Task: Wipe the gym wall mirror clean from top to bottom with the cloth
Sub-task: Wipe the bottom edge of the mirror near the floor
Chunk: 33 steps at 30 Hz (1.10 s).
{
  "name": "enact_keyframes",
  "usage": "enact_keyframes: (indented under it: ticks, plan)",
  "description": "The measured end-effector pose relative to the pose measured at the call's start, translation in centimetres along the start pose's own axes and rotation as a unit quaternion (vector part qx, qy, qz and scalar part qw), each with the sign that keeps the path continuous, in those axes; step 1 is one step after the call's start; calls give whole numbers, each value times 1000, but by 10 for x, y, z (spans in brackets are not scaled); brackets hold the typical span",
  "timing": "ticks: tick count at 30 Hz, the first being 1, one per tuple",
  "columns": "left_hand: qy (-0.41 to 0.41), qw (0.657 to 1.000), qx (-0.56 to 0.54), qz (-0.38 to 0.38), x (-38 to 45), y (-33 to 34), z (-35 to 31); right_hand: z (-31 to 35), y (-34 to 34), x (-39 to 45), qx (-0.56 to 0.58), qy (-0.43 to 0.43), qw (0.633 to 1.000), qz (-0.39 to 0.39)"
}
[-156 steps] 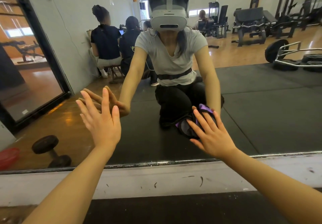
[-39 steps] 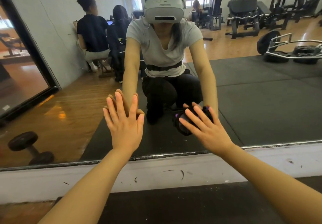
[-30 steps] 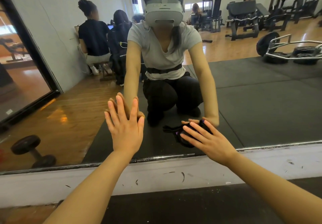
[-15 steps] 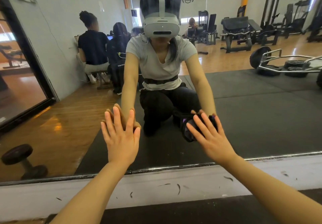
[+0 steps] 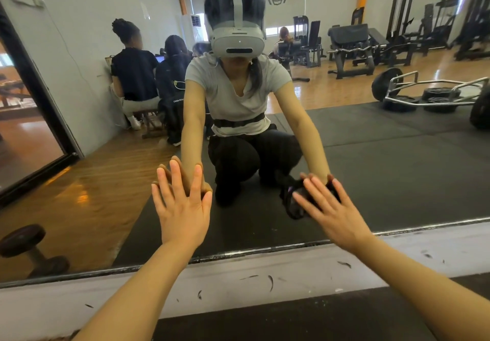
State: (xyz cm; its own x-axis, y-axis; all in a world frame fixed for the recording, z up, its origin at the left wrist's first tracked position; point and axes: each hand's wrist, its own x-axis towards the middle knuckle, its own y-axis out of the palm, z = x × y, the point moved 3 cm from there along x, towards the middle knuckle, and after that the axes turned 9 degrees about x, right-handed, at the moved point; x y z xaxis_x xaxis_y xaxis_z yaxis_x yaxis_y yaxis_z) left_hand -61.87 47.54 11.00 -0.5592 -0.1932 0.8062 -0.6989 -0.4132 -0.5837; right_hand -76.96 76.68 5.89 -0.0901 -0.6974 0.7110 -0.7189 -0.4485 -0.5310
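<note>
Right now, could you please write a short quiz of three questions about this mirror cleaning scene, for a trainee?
1. True or false: the left hand holds the cloth.
2. Which part of the mirror is being wiped? A) the top edge B) the low part near the bottom frame C) the far left side
3. Fill in: the right hand presses the dark ____ flat against the glass.

Key: 1 false, the left hand lies open on the glass; 2 B; 3 cloth.
</note>
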Motion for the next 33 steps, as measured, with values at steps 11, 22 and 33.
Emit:
enact_keyframes:
  ticks: [11,22,33]
  plan:
    - [-4,1000,2,26,1,-1,0,-23,-4,10,36,85,995,-41]
    - [8,999,-28,28,-1,-10,1,-21,-26,3,-18,66,998,1]
    - [175,982,-70,20,13,-34,5,-60,-90,66,-70,60,994,66]
